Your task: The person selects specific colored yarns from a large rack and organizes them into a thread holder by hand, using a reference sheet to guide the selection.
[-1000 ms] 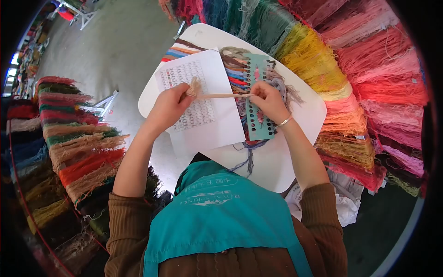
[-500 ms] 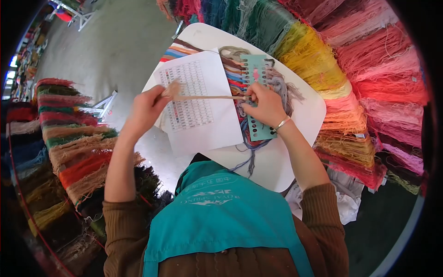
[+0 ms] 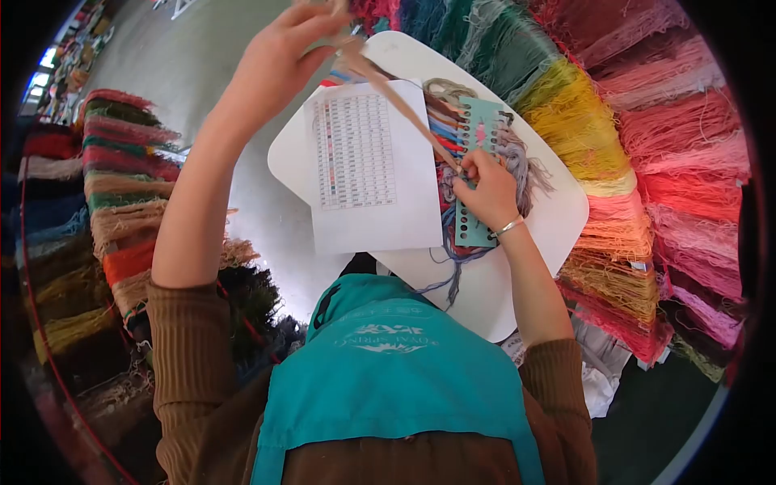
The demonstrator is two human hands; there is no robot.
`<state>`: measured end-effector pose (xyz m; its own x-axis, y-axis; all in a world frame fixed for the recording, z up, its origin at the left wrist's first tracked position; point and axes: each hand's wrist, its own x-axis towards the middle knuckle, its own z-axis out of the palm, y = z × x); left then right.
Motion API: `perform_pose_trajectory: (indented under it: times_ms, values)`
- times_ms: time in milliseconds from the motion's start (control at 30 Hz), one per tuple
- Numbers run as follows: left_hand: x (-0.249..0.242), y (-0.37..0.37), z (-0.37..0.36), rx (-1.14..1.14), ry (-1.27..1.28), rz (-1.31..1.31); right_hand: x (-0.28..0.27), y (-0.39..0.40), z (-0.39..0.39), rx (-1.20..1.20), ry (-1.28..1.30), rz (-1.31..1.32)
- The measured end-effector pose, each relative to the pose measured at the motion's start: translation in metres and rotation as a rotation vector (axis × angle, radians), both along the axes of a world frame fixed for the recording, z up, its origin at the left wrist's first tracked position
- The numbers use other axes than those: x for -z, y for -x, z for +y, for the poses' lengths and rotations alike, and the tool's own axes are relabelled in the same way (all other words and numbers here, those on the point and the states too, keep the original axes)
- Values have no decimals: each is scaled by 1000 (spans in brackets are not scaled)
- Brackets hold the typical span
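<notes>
A strand of beige thread (image 3: pixel 400 103) runs taut and slanting between my two hands. Its upper end is in my left hand (image 3: pixel 287 52), raised beyond the far left of the white board, its fingers closed and slightly blurred. Over the teal card with punched holes (image 3: pixel 473 234), my right hand (image 3: pixel 487 187) pinches the thread's lower end at the card's left holes. Colored threads (image 3: pixel 444 129) hang from the card on both sides. Left of it lies a white paper sheet with a printed chart (image 3: pixel 376 226), partly covering the threads.
The white board (image 3: pixel 558 218) carries the sheet and card. Hanks of yellow (image 3: pixel 574 121), pink and red thread hang to the right, green ones (image 3: pixel 493 48) at the back. More hanks (image 3: pixel 129 202) hang at the left. A teal apron (image 3: pixel 388 372) covers my front.
My left hand has moved up and away, so the beige thread now slants instead of lying nearly level. My right hand stays at the card. The board and sheet appear shifted right in view.
</notes>
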<state>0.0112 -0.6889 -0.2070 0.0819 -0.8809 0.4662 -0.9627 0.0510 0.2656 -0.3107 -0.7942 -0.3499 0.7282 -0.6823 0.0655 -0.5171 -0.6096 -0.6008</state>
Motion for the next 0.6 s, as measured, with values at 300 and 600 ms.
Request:
perform_pose_trajectory:
  times_ms: [300, 600]
  values:
    - [82, 24, 56, -91, -160, 364, 8, 0, 1, 17, 32, -101]
    - [151, 85, 136, -267, -66, 323, 10, 2, -3, 16, -23, -100]
